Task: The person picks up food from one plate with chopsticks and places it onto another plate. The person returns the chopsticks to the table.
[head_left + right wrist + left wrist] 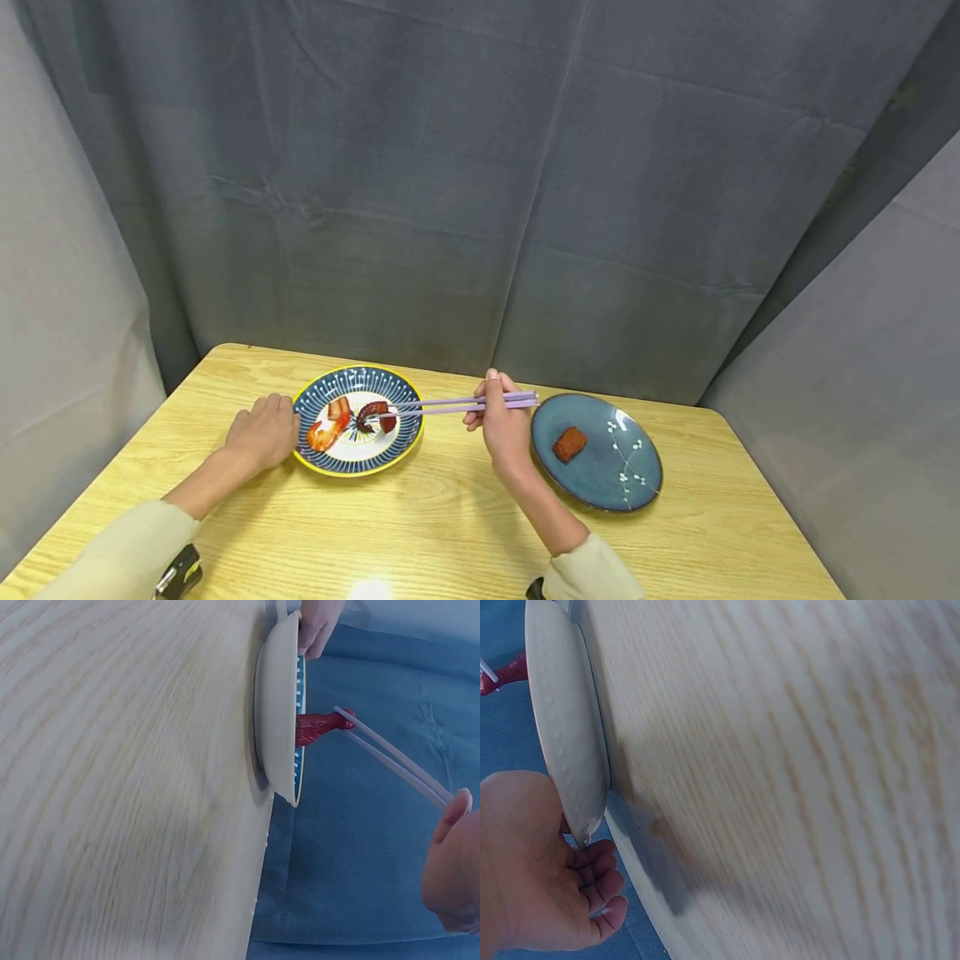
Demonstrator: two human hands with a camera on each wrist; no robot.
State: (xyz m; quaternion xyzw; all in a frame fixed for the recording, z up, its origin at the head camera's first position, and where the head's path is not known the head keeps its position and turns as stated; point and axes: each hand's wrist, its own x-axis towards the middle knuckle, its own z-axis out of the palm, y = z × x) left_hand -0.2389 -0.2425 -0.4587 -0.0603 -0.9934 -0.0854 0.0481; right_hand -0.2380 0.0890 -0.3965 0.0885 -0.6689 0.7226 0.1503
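My right hand (506, 429) holds a pair of lilac chopsticks (450, 407) that reach left over a blue-and-white patterned plate (318, 402) with a yellow rim. Their tips pinch a dark red octopus tentacle (319, 727), whose upper end stands above the rim in the right wrist view. Beside the tentacle in the head view is a brown-red chunk (387, 418). A shrimp (326, 435) and a small reddish-white piece of food (339, 408) lie on the plate's left part. My left hand (266, 429) grips the plate's left rim, with its fingers curled at the edge in the left wrist view.
To the right of my right hand, a blue-grey plate (600, 492) with a white blossom pattern bears one brown-red chunk (569, 445). Both plates stand on a light wooden table (435, 517). A grey curtain (450, 208) hangs behind the table's far edge.
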